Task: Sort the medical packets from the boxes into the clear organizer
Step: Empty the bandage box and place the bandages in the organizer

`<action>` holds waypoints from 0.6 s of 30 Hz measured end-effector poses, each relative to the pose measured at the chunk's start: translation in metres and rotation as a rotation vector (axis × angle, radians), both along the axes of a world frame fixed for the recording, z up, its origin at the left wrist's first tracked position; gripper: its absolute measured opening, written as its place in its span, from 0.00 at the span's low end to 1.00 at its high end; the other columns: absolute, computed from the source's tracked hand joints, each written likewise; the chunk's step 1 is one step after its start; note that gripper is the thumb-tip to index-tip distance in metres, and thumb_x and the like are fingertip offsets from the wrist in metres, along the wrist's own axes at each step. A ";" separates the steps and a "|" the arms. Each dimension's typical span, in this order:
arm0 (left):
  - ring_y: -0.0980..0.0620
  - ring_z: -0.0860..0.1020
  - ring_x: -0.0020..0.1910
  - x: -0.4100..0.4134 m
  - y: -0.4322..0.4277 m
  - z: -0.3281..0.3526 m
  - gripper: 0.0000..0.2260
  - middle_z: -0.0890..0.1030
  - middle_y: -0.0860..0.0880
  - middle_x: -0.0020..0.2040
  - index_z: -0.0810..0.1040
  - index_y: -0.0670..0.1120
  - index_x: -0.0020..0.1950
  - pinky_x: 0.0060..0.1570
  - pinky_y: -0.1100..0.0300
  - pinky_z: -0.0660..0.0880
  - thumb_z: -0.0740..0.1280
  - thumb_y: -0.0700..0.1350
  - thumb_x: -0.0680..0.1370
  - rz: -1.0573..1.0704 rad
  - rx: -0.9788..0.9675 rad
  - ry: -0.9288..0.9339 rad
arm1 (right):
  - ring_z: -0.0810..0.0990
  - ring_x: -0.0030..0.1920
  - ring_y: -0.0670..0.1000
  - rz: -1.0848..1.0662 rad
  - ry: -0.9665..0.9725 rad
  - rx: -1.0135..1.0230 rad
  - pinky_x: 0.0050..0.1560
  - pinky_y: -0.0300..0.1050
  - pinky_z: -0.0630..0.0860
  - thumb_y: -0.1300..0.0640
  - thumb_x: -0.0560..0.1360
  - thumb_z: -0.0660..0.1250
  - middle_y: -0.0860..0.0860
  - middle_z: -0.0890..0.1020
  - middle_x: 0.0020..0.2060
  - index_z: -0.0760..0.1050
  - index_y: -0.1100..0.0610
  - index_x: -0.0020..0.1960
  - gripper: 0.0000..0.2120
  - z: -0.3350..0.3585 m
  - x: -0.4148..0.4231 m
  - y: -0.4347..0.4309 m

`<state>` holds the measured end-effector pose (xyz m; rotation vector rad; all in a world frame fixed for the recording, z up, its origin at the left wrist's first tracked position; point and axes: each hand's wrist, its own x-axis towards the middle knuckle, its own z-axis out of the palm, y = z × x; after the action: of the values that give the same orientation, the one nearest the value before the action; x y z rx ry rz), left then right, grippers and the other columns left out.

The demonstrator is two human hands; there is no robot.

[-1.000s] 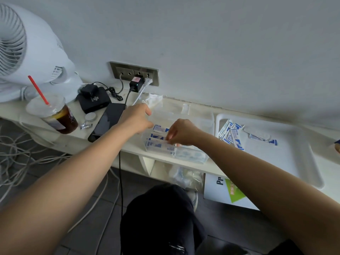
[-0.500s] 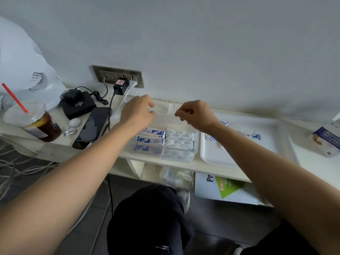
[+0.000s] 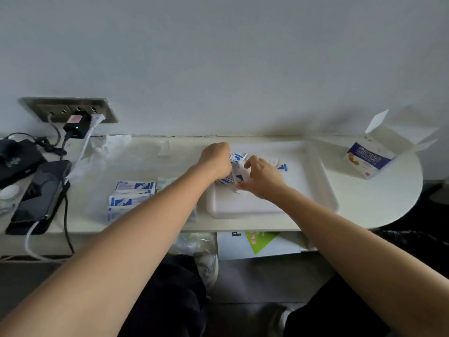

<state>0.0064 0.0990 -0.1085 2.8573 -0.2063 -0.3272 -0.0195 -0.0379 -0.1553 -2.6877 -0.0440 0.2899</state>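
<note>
Both hands are over the white tray point(image 3: 313, 190) at the middle of the shelf. My left hand point(image 3: 216, 159) and my right hand point(image 3: 262, 176) close around a bunch of white-and-blue medical packets point(image 3: 237, 166) on the tray's left part. One more packet point(image 3: 281, 167) lies on the tray behind my right hand. The clear organizer point(image 3: 132, 198) sits left of the tray, with blue-and-white packets stacked in its compartments; my left forearm hides its right side. An open white-and-blue box point(image 3: 369, 159) stands at the far right.
A wall socket point(image 3: 70, 109) with plugs, a black device point(image 3: 17, 159) and a phone point(image 3: 40, 195) on a cable fill the shelf's left end. Crumpled clear wrap point(image 3: 107, 144) lies by the wall. Below the shelf sit a plastic bag point(image 3: 194, 243) and a white carton point(image 3: 257, 244).
Both hands left the organizer and moved right onto the tray, closing on the loose packets. The camera turned right, so the fan and drink left view and the open box came in.
</note>
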 end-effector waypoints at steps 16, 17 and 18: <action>0.41 0.78 0.49 0.006 -0.032 -0.036 0.03 0.77 0.45 0.44 0.76 0.43 0.47 0.42 0.58 0.70 0.65 0.37 0.75 0.202 -0.134 0.175 | 0.75 0.55 0.57 -0.034 -0.001 0.103 0.53 0.48 0.72 0.49 0.66 0.76 0.55 0.73 0.57 0.71 0.59 0.62 0.29 -0.014 0.004 -0.019; 0.42 0.77 0.44 0.007 -0.029 -0.038 0.04 0.76 0.47 0.39 0.75 0.44 0.40 0.39 0.59 0.70 0.66 0.38 0.74 0.242 -0.223 0.199 | 0.76 0.53 0.56 -0.045 -0.004 0.140 0.52 0.47 0.72 0.49 0.68 0.76 0.55 0.74 0.55 0.72 0.59 0.61 0.27 -0.015 0.004 -0.020; 0.44 0.77 0.41 0.008 -0.027 -0.039 0.08 0.76 0.47 0.36 0.73 0.45 0.36 0.38 0.60 0.70 0.67 0.37 0.73 0.280 -0.324 0.231 | 0.76 0.50 0.54 -0.066 -0.009 0.199 0.49 0.46 0.72 0.49 0.69 0.74 0.54 0.75 0.52 0.73 0.59 0.59 0.24 -0.014 0.005 -0.021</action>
<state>0.0140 0.0723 -0.1480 2.4613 0.1694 -0.5096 -0.0148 -0.0590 -0.1690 -2.4877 0.0129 0.2391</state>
